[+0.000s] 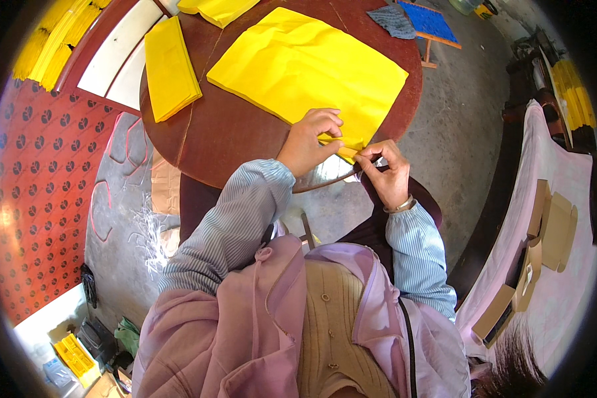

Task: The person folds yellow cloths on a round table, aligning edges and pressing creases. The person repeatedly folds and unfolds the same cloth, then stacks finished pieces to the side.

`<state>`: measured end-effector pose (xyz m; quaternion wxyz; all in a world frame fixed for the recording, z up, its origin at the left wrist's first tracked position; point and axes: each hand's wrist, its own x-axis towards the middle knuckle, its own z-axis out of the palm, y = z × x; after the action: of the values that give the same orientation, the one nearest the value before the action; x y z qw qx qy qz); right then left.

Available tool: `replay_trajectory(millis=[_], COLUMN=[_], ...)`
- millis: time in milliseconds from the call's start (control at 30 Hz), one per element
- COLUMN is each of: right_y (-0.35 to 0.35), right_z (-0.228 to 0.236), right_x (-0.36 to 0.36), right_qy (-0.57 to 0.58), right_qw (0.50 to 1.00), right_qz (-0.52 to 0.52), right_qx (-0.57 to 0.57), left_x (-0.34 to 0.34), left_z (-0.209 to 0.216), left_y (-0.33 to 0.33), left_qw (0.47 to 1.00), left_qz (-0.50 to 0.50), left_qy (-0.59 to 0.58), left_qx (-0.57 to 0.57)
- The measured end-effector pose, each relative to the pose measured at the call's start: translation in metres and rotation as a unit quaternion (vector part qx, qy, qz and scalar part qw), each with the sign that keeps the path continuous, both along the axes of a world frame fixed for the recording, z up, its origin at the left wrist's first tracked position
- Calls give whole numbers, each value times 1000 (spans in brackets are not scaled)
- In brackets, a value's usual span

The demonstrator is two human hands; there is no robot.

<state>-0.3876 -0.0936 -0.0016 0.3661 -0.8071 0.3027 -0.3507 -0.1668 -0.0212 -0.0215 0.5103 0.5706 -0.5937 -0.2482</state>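
Observation:
A broad stack of yellow sheets lies on the round brown table; whether it is paper or thin cloth I cannot tell. At its near edge a narrow strip is turned up. My left hand has its fingers curled in, with thumb and fingertips at this turned-up edge. Just to the right, my right hand pinches the near corner of the sheet between thumb and fingers, beside the table's rim. The fingertips partly cover the edge they hold.
A narrow folded yellow stack and another yellow piece lie on the table's far left. A grey cloth hangs at the far right rim, by a blue-topped stool. Cardboard boxes sit on a pale pink cover at right.

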Motion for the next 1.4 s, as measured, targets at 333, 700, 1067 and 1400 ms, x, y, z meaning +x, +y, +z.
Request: replay_trajectory(millis=[333, 700, 1067, 1400], right_y=[-6, -9, -4, -3], right_z=[6, 0, 0, 4], right_x=[-5, -2, 3, 1], right_qy=[40, 25, 5, 26], right_qw=[993, 999, 999, 999], right_qz=[65, 33, 2, 17], right_qx=[-85, -13, 35, -32], left_x=[1, 5, 2, 2], left_z=[-1, 0, 3, -2], left_y=[-1, -2, 0, -2], left_qw=[1000, 1000, 1000, 999], left_qz=[4, -15, -11, 3], left_qy=[22, 18, 4, 35], left_qx=[13, 4, 1, 15])
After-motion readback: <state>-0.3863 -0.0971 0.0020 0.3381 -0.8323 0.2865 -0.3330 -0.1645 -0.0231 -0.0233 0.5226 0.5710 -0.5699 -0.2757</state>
